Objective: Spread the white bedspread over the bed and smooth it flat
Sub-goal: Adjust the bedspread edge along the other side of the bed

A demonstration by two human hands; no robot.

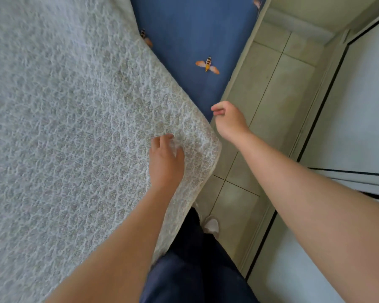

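On white bedspread (74,127) corner, left hand (165,159); right hand (229,120) empty.

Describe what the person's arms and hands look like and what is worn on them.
Both arms are bare from forearm to fingertips: no sleeves, gloves, watch, rings or bracelets show on the left hand or the right hand. The fingernails look short and unpainted.
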